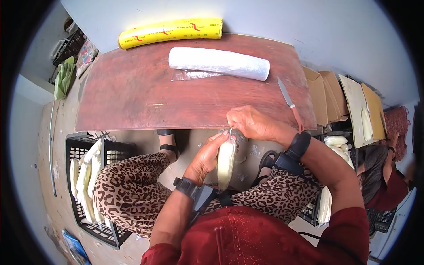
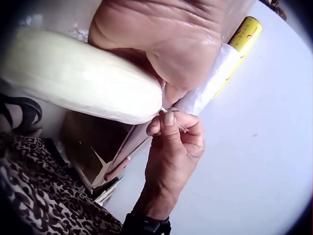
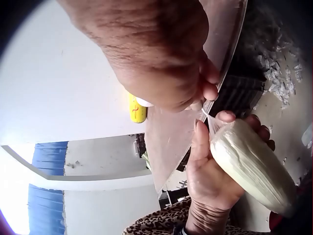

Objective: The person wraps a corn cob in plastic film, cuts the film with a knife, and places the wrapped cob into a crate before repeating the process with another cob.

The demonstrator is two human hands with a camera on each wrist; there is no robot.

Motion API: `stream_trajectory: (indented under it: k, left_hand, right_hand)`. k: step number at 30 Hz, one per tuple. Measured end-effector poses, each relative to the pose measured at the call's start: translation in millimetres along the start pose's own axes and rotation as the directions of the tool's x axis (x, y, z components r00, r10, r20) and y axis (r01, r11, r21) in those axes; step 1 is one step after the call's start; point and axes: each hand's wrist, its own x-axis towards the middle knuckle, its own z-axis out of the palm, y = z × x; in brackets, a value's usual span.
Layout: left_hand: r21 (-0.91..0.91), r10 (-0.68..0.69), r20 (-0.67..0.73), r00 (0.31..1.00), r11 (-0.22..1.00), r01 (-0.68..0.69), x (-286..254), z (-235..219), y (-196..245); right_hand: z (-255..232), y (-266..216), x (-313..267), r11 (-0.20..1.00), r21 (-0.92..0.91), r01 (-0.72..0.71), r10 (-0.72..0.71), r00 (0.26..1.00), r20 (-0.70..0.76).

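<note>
My left hand (image 1: pixel 205 155) grips an ear of corn in its pale husk (image 1: pixel 226 167), wrapped in clear plastic film, below the table's front edge. The ear's tip points down toward my lap in the head view. At its upper end the film is gathered into a thin twisted tail (image 3: pixel 206 113). My right hand (image 1: pixel 252 123) pinches that tail between thumb and fingers, as the left wrist view shows. In the right wrist view the left palm (image 3: pixel 212 183) lies under the wrapped ear, its fingertips showing behind the gathered end.
On the reddish table (image 1: pixel 132 92) lie a white roll of plastic film (image 1: pixel 218 62), a yellow roll (image 1: pixel 172 33) and a knife (image 1: pixel 288 99). Black crates (image 1: pixel 112 236) with pale ears stand on both sides. Cardboard (image 1: pixel 314 95) leans at the right, near another person (image 1: pixel 386 176).
</note>
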Motion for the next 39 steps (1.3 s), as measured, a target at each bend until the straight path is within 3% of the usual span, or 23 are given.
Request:
stream_trajectory:
  k: [5,10,13,22,24,28,31,32,35,38,39]
  left_hand:
    - [0.01,0.036,-0.011,0.999,0.999,-0.036,9.5,-4.5,4.8]
    - [-0.008,-0.005,-0.087,0.996,1.0,0.004,14.3,-1.3,3.2]
    - [0.061,-0.007,-0.166,0.986,0.998,0.017,18.4,3.4,5.4]
    - [0.165,0.074,-0.315,0.946,0.986,-0.022,25.0,10.1,4.0]
    - [0.19,0.075,-0.344,0.936,0.982,-0.009,25.6,11.0,5.5]
    - [0.203,0.083,-0.397,0.914,0.979,0.0,26.4,14.1,7.5]
    - [0.195,0.083,-0.41,0.909,0.981,-0.001,25.8,16.3,9.1]
    - [0.181,0.07,-0.406,0.911,0.983,0.006,25.6,16.5,9.3]
    - [0.165,0.076,-0.425,0.902,0.986,-0.005,23.1,22.7,11.7]
    - [0.174,0.08,-0.415,0.906,0.985,-0.007,22.6,22.8,12.0]
    - [0.176,0.082,-0.414,0.907,0.984,-0.008,22.6,22.3,12.0]
  right_hand:
    - [0.8,13.2,9.6,0.98,-0.148,0.134,-0.138,0.99,-0.017]
    - [0.8,21.5,14.3,0.941,-0.303,0.149,-0.152,0.988,0.015]
    - [-3.7,25.7,15.1,0.962,-0.262,0.078,-0.064,0.996,0.062]
    - [-9.8,32.8,13.6,0.985,0.001,-0.175,0.175,0.984,0.023]
    - [-27.2,31.0,7.4,0.972,-0.044,-0.233,0.229,0.97,-0.078]
    - [-68.3,34.2,-23.8,0.885,-0.219,-0.41,0.309,0.871,-0.383]
    - [-98.3,44.1,-64.4,0.746,-0.135,-0.653,0.524,0.699,-0.487]
    - [-104.4,60.4,-84.6,0.729,-0.064,-0.682,0.571,0.656,-0.494]
    - [-108.8,83.9,-125.8,0.584,-0.109,-0.805,0.689,0.562,-0.457]
    - [-98.0,83.2,-137.7,0.558,-0.149,-0.817,0.758,0.574,-0.311]
    - [-93.0,77.5,-136.0,0.549,-0.047,-0.834,0.791,0.537,-0.293]
